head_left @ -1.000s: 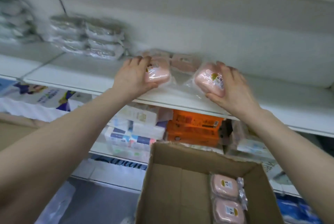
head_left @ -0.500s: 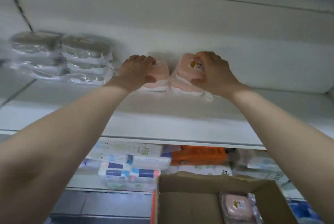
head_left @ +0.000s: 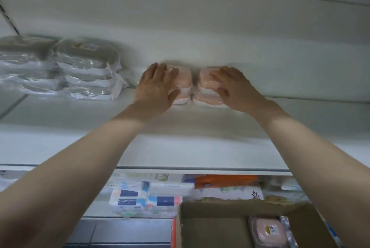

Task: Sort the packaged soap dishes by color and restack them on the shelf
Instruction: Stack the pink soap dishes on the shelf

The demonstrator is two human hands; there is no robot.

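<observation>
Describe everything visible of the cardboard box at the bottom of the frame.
The cardboard box is plain brown, open at the top, with worn, slightly ragged edges. It sits low in the frame, below the shelf, cut off by the bottom edge. In its right part lies a pink packaged soap dish with a label. Neither hand touches the box.

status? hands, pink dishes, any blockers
Left hand flat on left pink stack, right hand flat on right pink stack. Both stacks side by side at shelf back. Grey stacks apart, left; nothing blocking.

Single head view looks forward, slightly down, close at the shelf (head_left: 180,147)
</observation>
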